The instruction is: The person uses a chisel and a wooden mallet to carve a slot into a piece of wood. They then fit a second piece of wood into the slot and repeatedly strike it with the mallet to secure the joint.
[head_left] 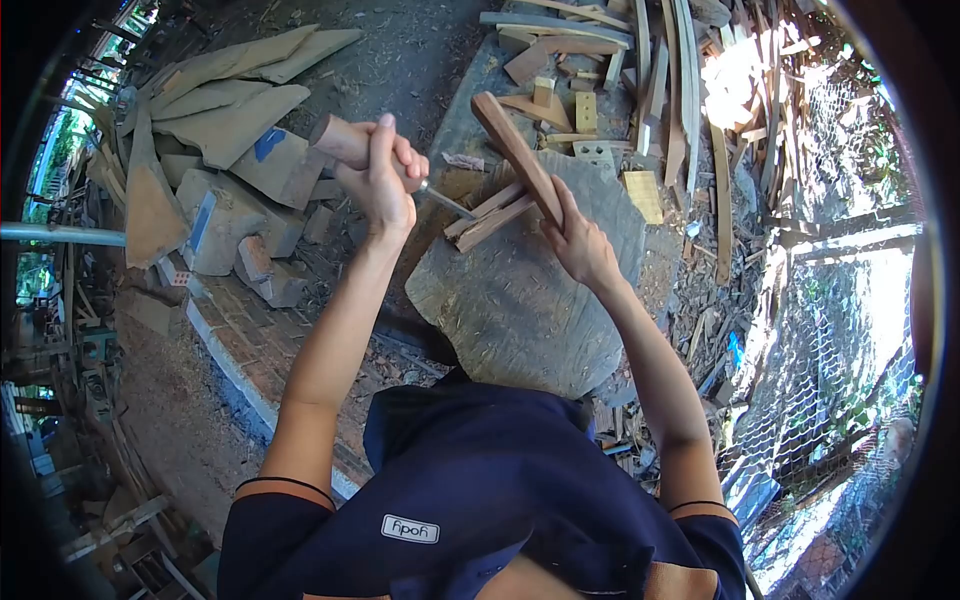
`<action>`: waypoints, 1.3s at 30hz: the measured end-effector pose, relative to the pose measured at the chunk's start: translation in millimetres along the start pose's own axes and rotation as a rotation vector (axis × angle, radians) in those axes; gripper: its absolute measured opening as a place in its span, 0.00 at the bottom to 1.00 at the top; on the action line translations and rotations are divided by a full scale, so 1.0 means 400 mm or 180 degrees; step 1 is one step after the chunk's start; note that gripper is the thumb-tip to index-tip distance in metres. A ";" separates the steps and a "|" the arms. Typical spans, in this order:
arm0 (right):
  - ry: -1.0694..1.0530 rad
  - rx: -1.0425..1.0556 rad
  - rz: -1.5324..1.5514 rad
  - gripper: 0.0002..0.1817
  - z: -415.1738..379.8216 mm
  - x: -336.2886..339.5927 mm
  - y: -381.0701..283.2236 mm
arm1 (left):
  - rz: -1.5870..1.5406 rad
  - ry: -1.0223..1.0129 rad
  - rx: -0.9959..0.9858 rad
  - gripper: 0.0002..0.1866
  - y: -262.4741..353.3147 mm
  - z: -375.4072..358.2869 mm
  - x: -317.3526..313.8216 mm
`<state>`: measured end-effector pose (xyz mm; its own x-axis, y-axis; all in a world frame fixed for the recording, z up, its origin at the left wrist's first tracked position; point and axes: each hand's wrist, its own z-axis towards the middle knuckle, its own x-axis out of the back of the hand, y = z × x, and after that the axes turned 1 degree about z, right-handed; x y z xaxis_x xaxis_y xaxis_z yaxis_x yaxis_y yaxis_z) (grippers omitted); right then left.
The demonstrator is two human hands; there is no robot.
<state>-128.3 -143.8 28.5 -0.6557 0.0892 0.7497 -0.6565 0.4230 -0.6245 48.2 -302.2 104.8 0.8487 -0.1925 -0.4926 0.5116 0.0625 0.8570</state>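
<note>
My left hand (380,180) is closed around the thick, round wooden handle of a chisel (447,199). Its narrow metal shaft slants down to the right, and the tip meets two short wooden strips (490,222) lying close together on a chopping-block-like stump (530,310). A reddish-brown wooden bar (519,152) leans across the far side of the stump, and my right hand (583,243) grips its near end. The bar crosses by the strips' right ends; whether they are joined cannot be made out.
Large offcut boards (230,110) are heaped at the left, above stone blocks (225,225). Long wooden strips (685,90) and small blocks (585,112) lie beyond the stump. Wire mesh (810,370) stands at the right. A brick edging (250,330) runs along the lower left.
</note>
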 end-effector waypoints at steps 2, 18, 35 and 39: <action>0.0007 0.0005 0.0000 0.38 0.000 0.001 -0.001 | 0.0002 -0.0132 0.0044 0.10 -0.003 -0.001 -0.012; -0.0531 -0.0207 0.0809 0.36 0.028 0.048 -0.004 | 0.1476 -0.0447 -0.1434 0.09 -0.105 -0.041 -0.088; 0.0152 0.1930 -0.0274 0.30 -0.233 0.430 -0.402 | 0.1475 -0.0401 -0.1772 0.18 -0.084 -0.085 -0.099; 0.0168 0.1461 -0.0528 0.33 -0.238 0.379 -0.374 | 0.1413 -0.0565 -0.0859 0.14 -0.100 -0.083 -0.071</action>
<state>-93.7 -107.7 256.4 -0.5163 0.1047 0.8500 -0.8549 -0.0048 -0.5187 8.1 -267.0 79.5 0.9672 -0.2511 -0.0394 0.1455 0.4199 0.8958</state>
